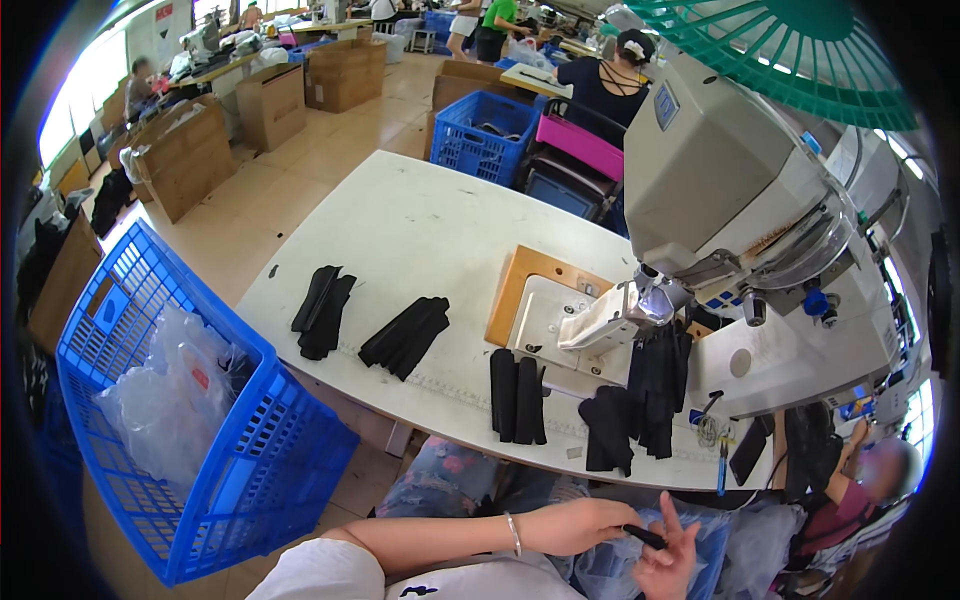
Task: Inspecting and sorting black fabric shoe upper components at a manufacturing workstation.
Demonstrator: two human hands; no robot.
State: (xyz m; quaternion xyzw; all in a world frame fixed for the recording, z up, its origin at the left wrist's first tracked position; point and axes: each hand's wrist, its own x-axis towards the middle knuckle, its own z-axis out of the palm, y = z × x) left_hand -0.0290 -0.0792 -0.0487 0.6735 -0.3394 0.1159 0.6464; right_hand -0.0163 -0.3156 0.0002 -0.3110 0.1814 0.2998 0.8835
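My left hand [580,525], with a bangle on its wrist, reaches across above my lap, its fingers closed on one end of a small black fabric piece [645,537]. The piece's other end meets my right hand [668,560], whose fingers are spread; whether that hand also grips it, I cannot tell. On the white table ahead lie black fabric strips in bundles: one at the far left [322,312], a fanned one [405,337], a middle one [518,397] and a heap [640,405] by the sewing machine [710,180].
A blue crate [250,440] holding clear plastic bags stands left of the table [400,220]. Blue-handled snips [722,468] lie at the table's right front. Beyond are a second blue crate [480,145], cardboard boxes [185,155] and seated people. A green fan guard [780,50] hangs upper right.
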